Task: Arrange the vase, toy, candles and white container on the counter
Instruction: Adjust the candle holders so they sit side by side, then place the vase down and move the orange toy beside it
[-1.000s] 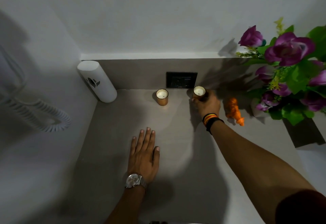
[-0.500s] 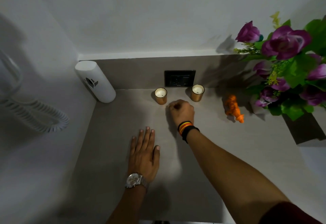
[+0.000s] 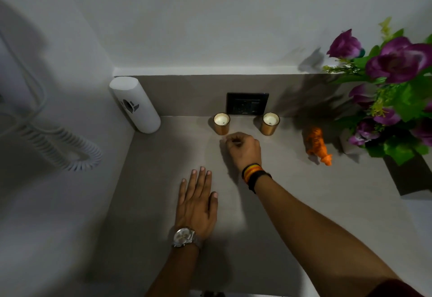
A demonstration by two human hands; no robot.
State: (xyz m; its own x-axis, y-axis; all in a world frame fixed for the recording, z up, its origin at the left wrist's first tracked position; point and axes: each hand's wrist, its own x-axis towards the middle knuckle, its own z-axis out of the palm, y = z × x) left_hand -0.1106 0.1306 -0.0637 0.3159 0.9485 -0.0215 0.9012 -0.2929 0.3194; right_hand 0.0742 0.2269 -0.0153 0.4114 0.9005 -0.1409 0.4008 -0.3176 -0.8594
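Note:
Two gold candle cups stand by the back wall: the left candle and the right candle. My right hand hovers just in front of and between them, fingers curled shut, holding nothing. My left hand lies flat on the grey counter, fingers apart. A white cylindrical container stands in the back left corner. An orange tiger toy stands to the right of the candles. The white vase with purple flowers is at the far right, mostly hidden by leaves.
A black wall socket sits behind the candles. A coiled white cord hangs on the left wall. A dark patch lies on the counter under the flowers.
My right hand let go of the right candle, which now stands by the socket, and pulled back left into a closed fist between the candles. The left hand stayed put.

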